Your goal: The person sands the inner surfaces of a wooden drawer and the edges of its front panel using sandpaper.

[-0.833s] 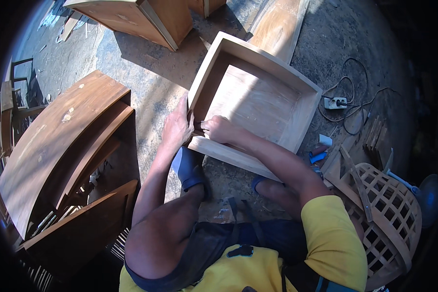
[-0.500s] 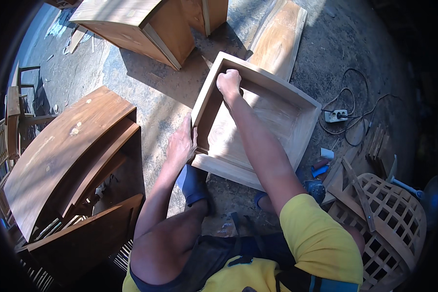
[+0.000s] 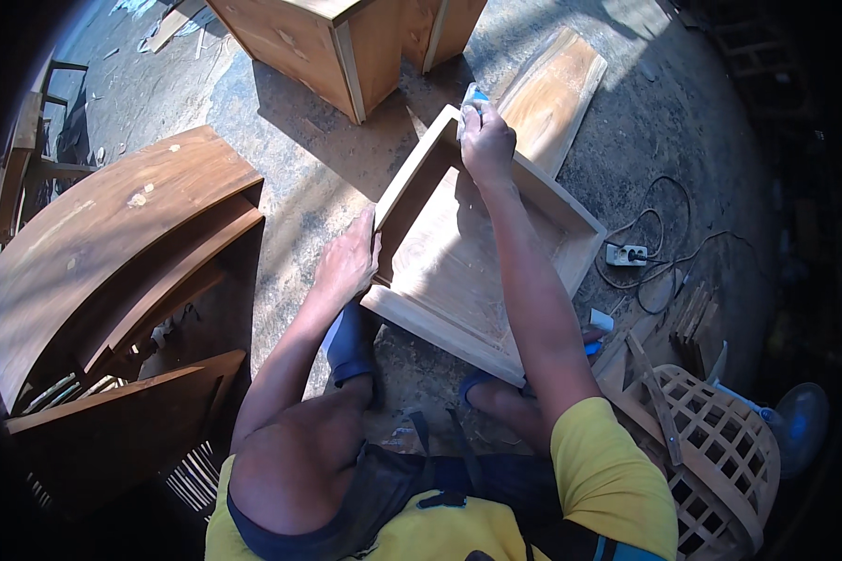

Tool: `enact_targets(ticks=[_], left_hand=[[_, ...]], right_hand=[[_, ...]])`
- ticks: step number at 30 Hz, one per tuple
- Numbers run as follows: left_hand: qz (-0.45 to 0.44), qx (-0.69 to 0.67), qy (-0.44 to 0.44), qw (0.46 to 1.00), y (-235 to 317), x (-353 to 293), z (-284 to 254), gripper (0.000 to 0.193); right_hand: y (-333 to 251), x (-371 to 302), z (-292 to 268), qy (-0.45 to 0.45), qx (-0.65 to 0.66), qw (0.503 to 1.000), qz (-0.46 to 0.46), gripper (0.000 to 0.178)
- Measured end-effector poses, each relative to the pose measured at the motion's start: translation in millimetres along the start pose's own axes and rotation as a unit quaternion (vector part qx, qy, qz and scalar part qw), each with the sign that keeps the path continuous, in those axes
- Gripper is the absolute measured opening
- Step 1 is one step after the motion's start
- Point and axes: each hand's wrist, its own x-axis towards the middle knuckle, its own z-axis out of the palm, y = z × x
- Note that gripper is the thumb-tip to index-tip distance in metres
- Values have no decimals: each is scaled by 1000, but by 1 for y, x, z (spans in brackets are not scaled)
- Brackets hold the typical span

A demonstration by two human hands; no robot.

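Observation:
A pale wooden drawer [image 3: 419, 304] lies tilted in front of me, its open side up. My left hand [image 3: 348, 257] grips the near end of its left wall, fingers over the edge. My right hand [image 3: 488, 140] is closed at the far left corner, above the rim. Pinched in it is a small folded piece of sandpaper [image 3: 475, 96], white and blue as seen from here. The underside of that piece, where it meets the wood, is hidden.
A curved brown cabinet [image 3: 112, 234] stands at left, another cabinet [image 3: 318, 56] beyond the drawer. Behind the drawer lies a wooden board [image 3: 557, 103]. At right are a white power strip [image 3: 625, 254] with cable, a lattice wooden piece [image 3: 720, 430] and a round fan-like thing [image 3: 802, 430].
My right hand has come up out of the drawer's inside to the far corner rim, and the sandpaper now shows. The drawer has turned slightly; my left hand keeps its hold.

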Motion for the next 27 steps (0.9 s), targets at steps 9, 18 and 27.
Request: enact_targets(ticks=[9, 18, 27], left_hand=[[26, -2, 30, 999, -4, -7, -3, 47], [-66, -204, 21, 977, -65, -79, -51, 34], [-124, -238, 71, 961, -75, -122, -18, 36]], right_hand=[[-17, -75, 42, -51, 164, 982, -76, 21], [-19, -77, 32, -109, -9, 951, -291, 32], [-34, -86, 9, -130, -46, 927, -348, 29]])
